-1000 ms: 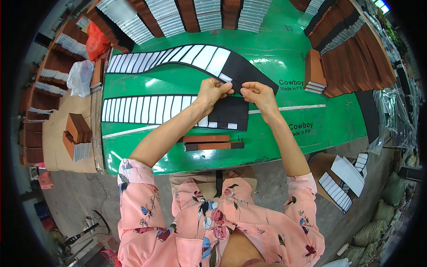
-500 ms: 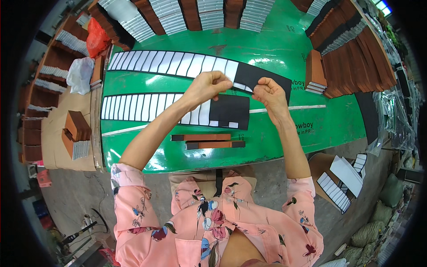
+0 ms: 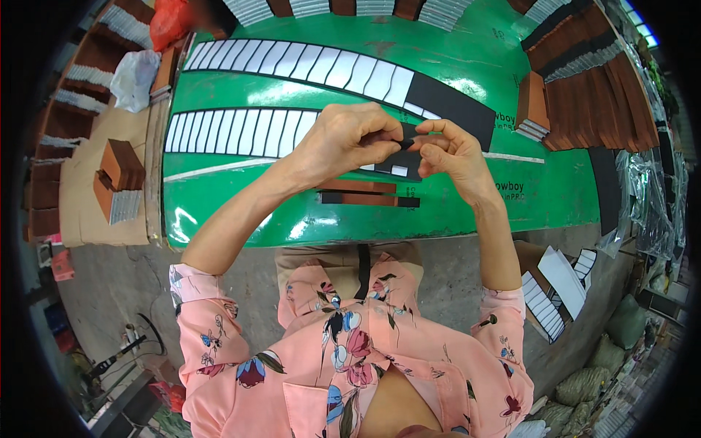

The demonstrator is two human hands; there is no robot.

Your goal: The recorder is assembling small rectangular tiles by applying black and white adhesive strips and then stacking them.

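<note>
**Both your hands are back over the nearer strip**

Nearest you on the green tabletop point(image 3: 438, 219), a pair of brown bars with dark ends point(image 3: 369, 200) lies partly behind your left wrist. Above and beyond them, your left hand point(image 3: 339, 139) has thumb and index finger pinched together on what looks like a small black piece point(image 3: 407, 144). Your right hand point(image 3: 461, 160) is just beside it, thumb and index curled with a small gap; you cannot tell from here whether they grip the piece too. Half a second ago both hands were at the farther strip's black end.

Under your hands lies the nearer white-panelled strip point(image 3: 241, 131), its black end partly covered. Beyond it, the farther white-panelled strip point(image 3: 321, 66) lies flat and untouched; a second ago it was bowed. Farthest stand the brown-and-silver stacks point(image 3: 442, 13).
</note>
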